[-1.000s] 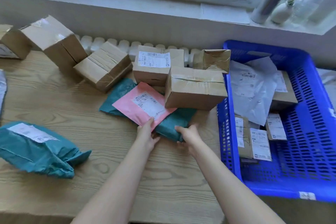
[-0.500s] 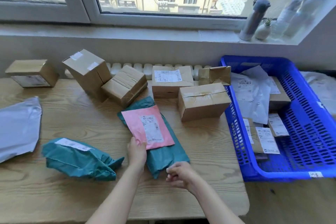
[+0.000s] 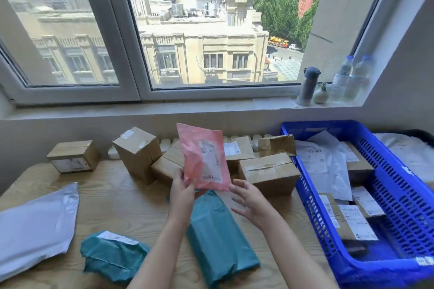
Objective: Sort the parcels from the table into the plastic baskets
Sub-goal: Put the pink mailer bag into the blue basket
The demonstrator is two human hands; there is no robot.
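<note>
Moved: the pink parcel (image 3: pixel 204 157), flat on the teal parcel (image 3: pixel 218 237) half a second ago, now stands upright in the air above it, label facing the person.
Left hand (image 3: pixel 182 192): pinches the pink parcel's lower left corner, thumb in front.
Right hand (image 3: pixel 249 202): fingers spread, holding nothing, just beside the parcel's lower right corner; whether it touches cannot be told. It has left the teal parcel's near edge.
Teal parcel: unmoved, flat on the tabletop (image 3: pixel 117 195) under both hands.
Edges: a brown box (image 3: pixel 267 173) sits just right of the raised parcel, its right end close to the left wall of the blue basket (image 3: pixel 307 199); more boxes line the wall behind.
Open room: bare wood left of the hands, bounded by a white mailer (image 3: pixel 35 227), a second teal parcel (image 3: pixel 112 256) and the rear boxes.
Basket: labelled parcels lie along its far and left parts.
</note>
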